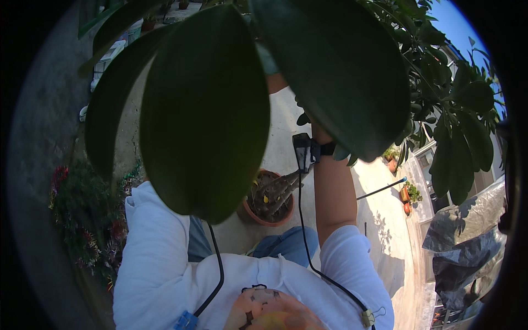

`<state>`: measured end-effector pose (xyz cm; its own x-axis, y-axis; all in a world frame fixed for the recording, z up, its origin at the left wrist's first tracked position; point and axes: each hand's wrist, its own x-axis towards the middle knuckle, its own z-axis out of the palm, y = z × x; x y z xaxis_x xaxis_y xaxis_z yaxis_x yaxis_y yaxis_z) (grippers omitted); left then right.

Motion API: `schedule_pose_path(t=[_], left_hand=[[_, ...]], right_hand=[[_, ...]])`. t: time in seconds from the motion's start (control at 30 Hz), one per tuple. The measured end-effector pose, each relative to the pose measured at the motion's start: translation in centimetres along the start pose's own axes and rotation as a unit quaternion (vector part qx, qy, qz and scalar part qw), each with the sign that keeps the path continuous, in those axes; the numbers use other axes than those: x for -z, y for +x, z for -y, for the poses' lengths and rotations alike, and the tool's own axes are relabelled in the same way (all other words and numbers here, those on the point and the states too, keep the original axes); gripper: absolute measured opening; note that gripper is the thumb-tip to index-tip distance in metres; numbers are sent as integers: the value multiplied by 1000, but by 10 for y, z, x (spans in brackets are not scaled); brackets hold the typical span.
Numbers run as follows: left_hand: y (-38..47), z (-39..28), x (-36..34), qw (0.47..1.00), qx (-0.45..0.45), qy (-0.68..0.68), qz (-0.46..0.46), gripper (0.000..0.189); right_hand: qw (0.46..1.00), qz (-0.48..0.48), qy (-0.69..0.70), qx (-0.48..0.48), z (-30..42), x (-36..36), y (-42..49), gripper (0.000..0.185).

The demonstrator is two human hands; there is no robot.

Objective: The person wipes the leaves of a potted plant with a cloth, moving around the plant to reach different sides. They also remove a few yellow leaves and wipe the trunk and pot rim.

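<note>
Large dark green leaves (206, 115) hang close before the camera and cover most of both hands. My right forearm (336, 189) reaches up the view, with a black strap and a small boxy device (304, 152) at the wrist; my right hand (321, 133) shows only as a bit of skin beyond the strap, its fingers hidden. A patch of skin (276, 82) below something pale green (267, 61) shows between two leaves, perhaps part of my left arm or hand. Below, thick stems (282, 194) rise from a round terracotta-coloured pot (270, 224) of soil.
Tinsel-decked greenery (88, 218) stands at the left. Leafy branches (445, 90) spread at the upper right. Small potted plants (408, 194) line the wall at the right, near crumpled grey sheeting (466, 247). Black cables (304, 231) run down past my white shirt.
</note>
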<state>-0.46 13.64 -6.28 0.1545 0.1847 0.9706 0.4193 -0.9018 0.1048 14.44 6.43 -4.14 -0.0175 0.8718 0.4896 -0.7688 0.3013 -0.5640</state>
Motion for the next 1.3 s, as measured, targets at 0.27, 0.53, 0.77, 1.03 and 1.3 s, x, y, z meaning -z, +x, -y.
schedule_pose_path(t=[0.27,0.53,0.77,1.03,1.3], left_hand=[[-16,49,44,994,96,-29,53,37],[41,25,30,995,54,-59,-58,37],[48,33,6,975,91,70,192,38],[45,44,57,972,152,-147,104,36],[-61,22,43,970,39,106,217,35]], right_hand=[[999,-44,20,11,-6,-6,18,45],[998,-44,47,5,-5,-7,17,45],[999,-25,28,-4,1,-3,15,54],[982,59,-162,76,-4,50,54,67],[826,16,-526,202,-4,20,14,64]])
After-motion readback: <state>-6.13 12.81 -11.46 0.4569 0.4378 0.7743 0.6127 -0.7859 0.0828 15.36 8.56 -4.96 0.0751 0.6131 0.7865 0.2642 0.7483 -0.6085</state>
